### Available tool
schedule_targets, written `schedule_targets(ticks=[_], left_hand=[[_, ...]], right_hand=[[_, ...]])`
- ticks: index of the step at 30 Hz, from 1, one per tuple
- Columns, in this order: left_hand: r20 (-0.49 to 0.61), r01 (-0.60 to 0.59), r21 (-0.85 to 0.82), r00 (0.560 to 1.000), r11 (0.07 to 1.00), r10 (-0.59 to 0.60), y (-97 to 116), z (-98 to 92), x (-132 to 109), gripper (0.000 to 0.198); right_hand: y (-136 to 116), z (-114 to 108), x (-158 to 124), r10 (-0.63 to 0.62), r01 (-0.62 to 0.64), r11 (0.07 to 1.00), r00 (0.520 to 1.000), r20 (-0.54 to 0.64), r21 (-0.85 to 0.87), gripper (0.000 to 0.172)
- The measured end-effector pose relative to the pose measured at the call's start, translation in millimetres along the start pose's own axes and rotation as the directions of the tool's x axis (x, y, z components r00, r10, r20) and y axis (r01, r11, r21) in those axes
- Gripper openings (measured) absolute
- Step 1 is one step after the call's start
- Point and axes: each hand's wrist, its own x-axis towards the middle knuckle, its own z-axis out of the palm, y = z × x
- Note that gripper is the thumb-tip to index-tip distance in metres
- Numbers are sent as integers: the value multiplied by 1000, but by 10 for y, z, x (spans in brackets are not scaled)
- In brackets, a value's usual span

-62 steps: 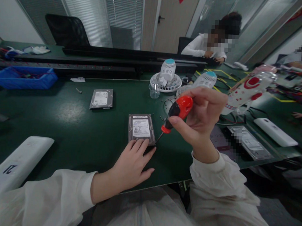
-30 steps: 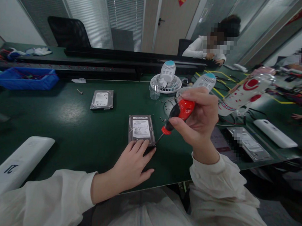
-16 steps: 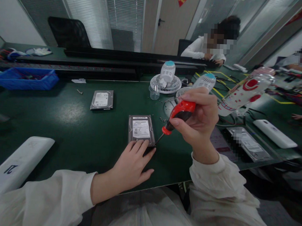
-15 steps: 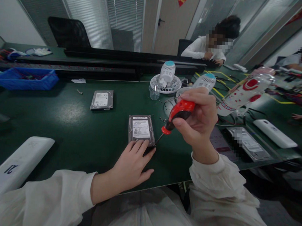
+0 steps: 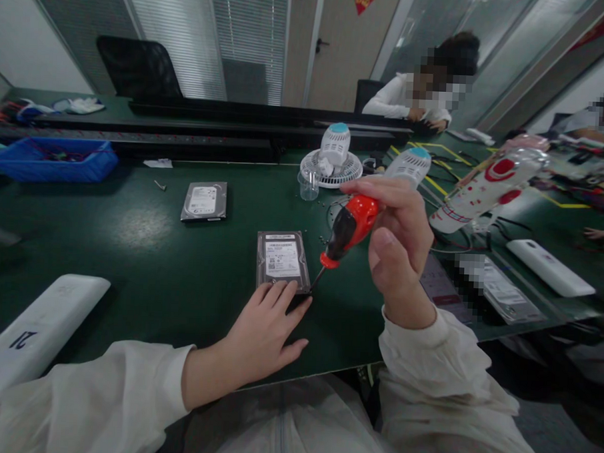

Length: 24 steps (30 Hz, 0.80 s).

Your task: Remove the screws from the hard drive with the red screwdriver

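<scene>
A hard drive (image 5: pixel 281 255) with a white label lies flat on the green table, directly in front of me. My left hand (image 5: pixel 267 328) rests its outstretched fingers on the drive's near edge, thumb held apart. The screwdriver (image 5: pixel 349 230), red and black, leans to the right, its shaft tip at the drive's near right corner. Around the back of its handle are the fingers of my right hand (image 5: pixel 399 237); the thumb stands off the handle. Fingertips behind the handle are partly hidden. Several tiny screws (image 5: pixel 323 240) lie just beyond the drive.
Another hard drive (image 5: pixel 204 201) lies farther back left, near a blue bin (image 5: pixel 59 161). White fans (image 5: pixel 333 162) and a clear cup (image 5: pixel 308 187) stand behind the screws. To the right are a bottle (image 5: pixel 488 184), cables and a white power bank (image 5: pixel 550 267). A co-worker (image 5: pixel 398 97) sits opposite.
My right thumb has come off the screwdriver's handle, and the fingers have shifted round it. The handle has turned and stands slightly steeper. My left hand and the drive have stayed put.
</scene>
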Motion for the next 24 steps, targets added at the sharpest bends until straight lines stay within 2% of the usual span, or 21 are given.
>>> schedule_targets(ticks=[2, 7, 10, 12, 14, 17, 19, 21, 24], left_hand=[[6, 3, -2, 1000, 1000, -3, -3, -2, 0, 60], [17, 2, 3, 1000, 1000, -2, 4, -10, -5, 61], [10, -1, 4, 1000, 1000, 1, 5, -8, -2, 61], [2, -3, 5, 1000, 1000, 3, 2, -5, 3, 61], [-3, -5, 6, 1000, 1000, 5, -2, -3, 8, 61], [-2, -5, 5, 1000, 1000, 5, -4, -7, 8, 61], [2, -5, 4, 1000, 1000, 5, -4, -11, 6, 61], [9, -5, 3, 1000, 1000, 5, -3, -13, 4, 61], [13, -6, 2, 1000, 1000, 6, -4, -10, 3, 61]], right_hand=[[-3, 7, 0, -33, 33, 998, 999, -15, 47, 41], [25, 59, 76, -199, 214, 971, 970, -138, 109, 48], [-25, 73, 105, -159, 178, 971, 979, -126, 162, 43], [-52, 77, 107, -141, 159, 965, 985, -95, 208, 47], [-44, 80, 106, -151, 168, 967, 984, -99, 192, 52], [7, 79, 115, -208, 217, 975, 967, -148, 47, 50], [20, 66, 126, -258, 256, 966, 956, -138, -32, 44], [4, 43, 128, -276, 274, 961, 956, -95, -37, 39], [-33, 1, 97, -217, 216, 976, 976, 5, 36, 46]])
